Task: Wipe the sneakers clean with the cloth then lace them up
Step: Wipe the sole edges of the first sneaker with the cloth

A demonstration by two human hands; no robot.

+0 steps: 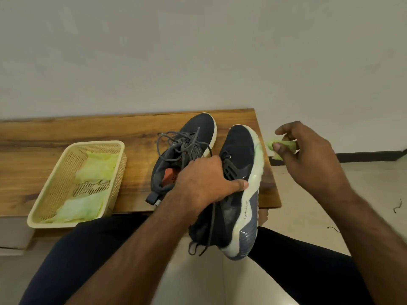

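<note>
My left hand (204,183) grips the near sneaker (237,190), tilted sole-edge out. Right fingers (284,150) pinch the cloth (280,146) just off that pale edge; I'd wipe along it firmly. Beyond my left fingers, the second sneaker (187,150) waits on the counter (66,137).

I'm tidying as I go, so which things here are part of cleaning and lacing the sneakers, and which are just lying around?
Part of the job:
held sneaker, gripped by the left hand
second sneaker on the table
green cloth, pinched by the right hand

Lying about:
basket of spare cloths
dark scraps on the floor
</note>
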